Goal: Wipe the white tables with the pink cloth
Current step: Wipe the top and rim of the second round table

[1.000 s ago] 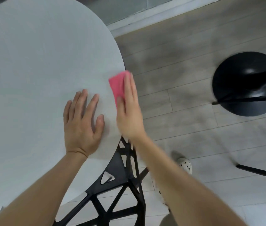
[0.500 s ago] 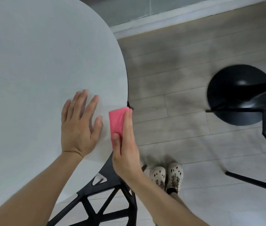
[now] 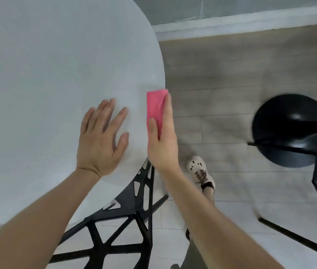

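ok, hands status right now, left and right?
Left hand: open, flat on the white table, holding nothing.
Right hand: pinching the pink cloth at the table's rim.

We hold our left hand (image 3: 100, 140) flat, palm down, fingers spread, while our right hand (image 3: 162, 140) pinches the pink cloth (image 3: 155, 107) between thumb and straight fingers.

The pink cloth (image 3: 156, 105) is held at the right edge of the white table (image 3: 47, 74) by the right grip (image 3: 162, 140); the left grip (image 3: 100, 140) is laid flat just beside it.
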`<state>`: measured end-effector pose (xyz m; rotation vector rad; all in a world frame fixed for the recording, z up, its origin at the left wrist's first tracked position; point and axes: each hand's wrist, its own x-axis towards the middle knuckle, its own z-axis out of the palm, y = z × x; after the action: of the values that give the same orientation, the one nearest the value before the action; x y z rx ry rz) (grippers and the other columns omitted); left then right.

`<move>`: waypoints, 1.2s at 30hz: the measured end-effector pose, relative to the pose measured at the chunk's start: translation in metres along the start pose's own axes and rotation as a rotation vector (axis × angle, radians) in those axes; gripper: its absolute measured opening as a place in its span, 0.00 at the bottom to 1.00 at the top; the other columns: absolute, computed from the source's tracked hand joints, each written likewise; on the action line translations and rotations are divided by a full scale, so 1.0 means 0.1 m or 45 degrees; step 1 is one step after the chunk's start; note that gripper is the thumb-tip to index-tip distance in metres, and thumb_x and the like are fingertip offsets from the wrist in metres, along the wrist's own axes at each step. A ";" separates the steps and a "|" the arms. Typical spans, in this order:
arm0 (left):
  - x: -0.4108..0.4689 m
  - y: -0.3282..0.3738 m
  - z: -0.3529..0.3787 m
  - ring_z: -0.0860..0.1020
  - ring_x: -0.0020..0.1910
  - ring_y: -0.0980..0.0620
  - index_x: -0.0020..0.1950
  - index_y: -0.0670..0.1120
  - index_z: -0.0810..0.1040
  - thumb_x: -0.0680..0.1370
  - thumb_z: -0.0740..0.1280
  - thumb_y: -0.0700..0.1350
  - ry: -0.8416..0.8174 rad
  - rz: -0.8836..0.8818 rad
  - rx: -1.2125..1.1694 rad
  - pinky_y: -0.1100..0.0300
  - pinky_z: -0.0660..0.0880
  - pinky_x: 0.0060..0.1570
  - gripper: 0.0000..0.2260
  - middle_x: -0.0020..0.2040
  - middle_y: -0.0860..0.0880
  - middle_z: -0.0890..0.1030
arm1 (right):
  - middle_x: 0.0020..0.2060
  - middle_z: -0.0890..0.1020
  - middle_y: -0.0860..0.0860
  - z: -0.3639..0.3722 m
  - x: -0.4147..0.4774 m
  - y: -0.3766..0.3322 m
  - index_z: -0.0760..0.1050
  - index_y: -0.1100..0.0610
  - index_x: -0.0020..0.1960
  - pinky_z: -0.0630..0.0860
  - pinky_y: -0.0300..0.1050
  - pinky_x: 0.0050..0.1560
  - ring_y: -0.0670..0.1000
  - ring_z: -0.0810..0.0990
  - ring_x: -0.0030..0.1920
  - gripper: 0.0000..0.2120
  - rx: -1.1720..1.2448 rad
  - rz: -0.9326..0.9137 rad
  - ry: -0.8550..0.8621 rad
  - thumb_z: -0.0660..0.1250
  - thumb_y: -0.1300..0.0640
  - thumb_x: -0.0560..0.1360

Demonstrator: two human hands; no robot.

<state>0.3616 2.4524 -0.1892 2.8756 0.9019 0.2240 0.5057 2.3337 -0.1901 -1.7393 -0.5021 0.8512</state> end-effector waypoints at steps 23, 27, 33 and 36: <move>0.28 0.19 -0.19 0.76 0.74 0.37 0.69 0.43 0.85 0.84 0.68 0.48 0.044 -0.146 0.022 0.37 0.71 0.72 0.16 0.72 0.41 0.80 | 0.86 0.52 0.32 -0.57 0.39 -0.15 0.39 0.38 0.88 0.65 0.37 0.77 0.37 0.58 0.83 0.34 -0.261 -0.032 -0.441 0.55 0.52 0.91; 0.73 0.15 -0.19 0.81 0.60 0.38 0.54 0.43 0.85 0.86 0.65 0.46 0.118 -0.377 -0.006 0.43 0.71 0.69 0.10 0.52 0.47 0.84 | 0.85 0.56 0.33 -0.48 1.03 -0.39 0.44 0.41 0.89 0.61 0.22 0.68 0.29 0.60 0.79 0.33 -0.250 0.008 -0.406 0.56 0.55 0.90; 1.72 0.07 -0.03 0.78 0.60 0.41 0.60 0.44 0.83 0.85 0.66 0.47 0.331 -0.684 -0.024 0.45 0.74 0.63 0.10 0.59 0.45 0.81 | 0.70 0.80 0.44 0.00 3.05 -1.04 0.57 0.41 0.87 0.75 0.44 0.57 0.54 0.81 0.64 0.29 -0.445 -0.083 -0.562 0.57 0.53 0.88; 2.27 -0.12 0.03 0.75 0.70 0.41 0.68 0.48 0.81 0.87 0.64 0.51 0.409 -0.855 0.081 0.44 0.72 0.69 0.13 0.72 0.44 0.77 | 0.80 0.73 0.43 0.02 2.95 -0.99 0.58 0.44 0.88 0.74 0.45 0.69 0.50 0.75 0.74 0.28 -0.322 -0.109 -0.543 0.57 0.55 0.89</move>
<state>0.5396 2.5919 -0.1698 2.4349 1.8825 0.5928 0.7044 2.5728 -0.1842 -1.7482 -0.9969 1.1419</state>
